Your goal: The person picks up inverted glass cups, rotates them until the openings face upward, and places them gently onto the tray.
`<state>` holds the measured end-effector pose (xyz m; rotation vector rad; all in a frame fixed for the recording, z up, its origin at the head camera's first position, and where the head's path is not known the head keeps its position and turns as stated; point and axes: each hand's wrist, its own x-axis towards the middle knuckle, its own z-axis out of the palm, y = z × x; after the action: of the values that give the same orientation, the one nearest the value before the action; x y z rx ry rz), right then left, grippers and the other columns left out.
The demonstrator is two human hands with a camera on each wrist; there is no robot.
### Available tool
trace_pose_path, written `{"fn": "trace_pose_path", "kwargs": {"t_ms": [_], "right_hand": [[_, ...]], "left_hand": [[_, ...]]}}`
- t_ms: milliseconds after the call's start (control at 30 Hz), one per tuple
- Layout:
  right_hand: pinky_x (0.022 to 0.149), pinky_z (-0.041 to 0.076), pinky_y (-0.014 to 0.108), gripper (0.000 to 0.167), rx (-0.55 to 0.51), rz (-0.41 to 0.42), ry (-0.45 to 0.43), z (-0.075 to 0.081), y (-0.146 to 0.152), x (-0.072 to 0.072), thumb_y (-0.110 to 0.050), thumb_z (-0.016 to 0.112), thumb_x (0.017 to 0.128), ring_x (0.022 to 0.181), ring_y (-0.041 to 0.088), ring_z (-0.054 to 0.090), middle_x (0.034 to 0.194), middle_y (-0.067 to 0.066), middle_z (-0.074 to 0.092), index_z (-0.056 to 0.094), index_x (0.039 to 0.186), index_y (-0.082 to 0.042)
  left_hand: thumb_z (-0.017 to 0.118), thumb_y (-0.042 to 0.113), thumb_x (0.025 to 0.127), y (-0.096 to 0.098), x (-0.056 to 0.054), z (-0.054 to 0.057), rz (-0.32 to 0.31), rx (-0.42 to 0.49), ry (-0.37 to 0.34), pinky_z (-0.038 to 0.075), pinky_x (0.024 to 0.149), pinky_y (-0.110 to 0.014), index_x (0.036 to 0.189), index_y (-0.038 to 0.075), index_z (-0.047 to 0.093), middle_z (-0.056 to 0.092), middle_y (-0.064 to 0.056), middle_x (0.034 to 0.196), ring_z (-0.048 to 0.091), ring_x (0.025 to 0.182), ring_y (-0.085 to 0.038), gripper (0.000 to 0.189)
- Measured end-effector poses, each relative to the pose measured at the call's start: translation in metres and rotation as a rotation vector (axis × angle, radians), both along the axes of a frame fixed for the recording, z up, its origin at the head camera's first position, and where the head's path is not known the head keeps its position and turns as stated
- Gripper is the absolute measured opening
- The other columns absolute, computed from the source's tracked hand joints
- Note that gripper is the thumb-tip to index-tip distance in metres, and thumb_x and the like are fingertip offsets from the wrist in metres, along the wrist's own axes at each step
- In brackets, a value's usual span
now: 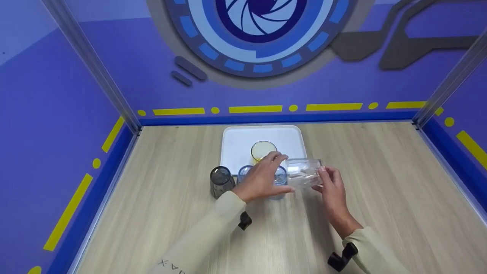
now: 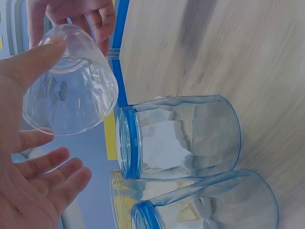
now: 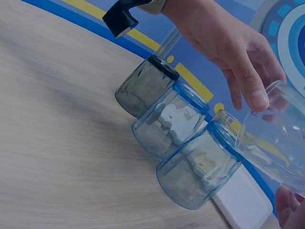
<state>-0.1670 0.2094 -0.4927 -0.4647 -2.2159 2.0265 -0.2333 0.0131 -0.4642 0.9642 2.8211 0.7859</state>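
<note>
A clear glass (image 1: 304,171) lies sideways in the air, its mouth toward my left hand (image 1: 262,177). At the base end, my right hand (image 1: 335,192) grips it with thumb and fingers. My left hand is spread around the mouth, thumb (image 2: 35,62) near the wall and the other fingers apart from it. Below stand two blue-tinted glasses (image 3: 171,121) (image 3: 200,164), upside down side by side. To their left is a dark grey glass (image 1: 222,182), also upside down. A yellow-tinted glass (image 1: 263,150) is just behind them, partly hidden by my left hand.
A white tray (image 1: 236,140) lies on the wooden table (image 1: 171,163) near the back wall, under the yellow glass. Blue panels (image 1: 125,91) with yellow marks enclose the table at the back and sides.
</note>
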Motion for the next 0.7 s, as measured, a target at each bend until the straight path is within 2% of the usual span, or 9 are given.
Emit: {"fn": "trace_pose_path", "kwargs": {"t_ms": [433,700], "right_hand": [[0.089,0.049,0.017,0.049,0.001,0.014,-0.02,-0.0011,0.0009,0.0026,-0.047,0.028,0.104,0.112,0.012,0.051,0.128,0.004,0.046,0.036,0.135,-0.01],[0.086,0.048,0.019,0.048,0.016,0.001,-0.026,-0.0016,0.003,0.0026,-0.045,0.026,0.104,0.112,0.013,0.049,0.128,0.005,0.047,0.038,0.135,-0.01]], "left_hand": [[0.077,0.056,0.074,0.002,0.001,-0.0034,-0.019,0.084,-0.007,0.049,0.1,-0.038,0.143,0.027,0.041,0.044,0.002,0.142,0.053,0.12,-0.014,0.084],[0.076,0.055,0.075,0.0025,0.0014,-0.006,-0.021,0.112,-0.02,0.048,0.101,-0.038,0.146,0.03,0.038,0.045,0.003,0.142,0.052,0.122,-0.013,0.085]]}}
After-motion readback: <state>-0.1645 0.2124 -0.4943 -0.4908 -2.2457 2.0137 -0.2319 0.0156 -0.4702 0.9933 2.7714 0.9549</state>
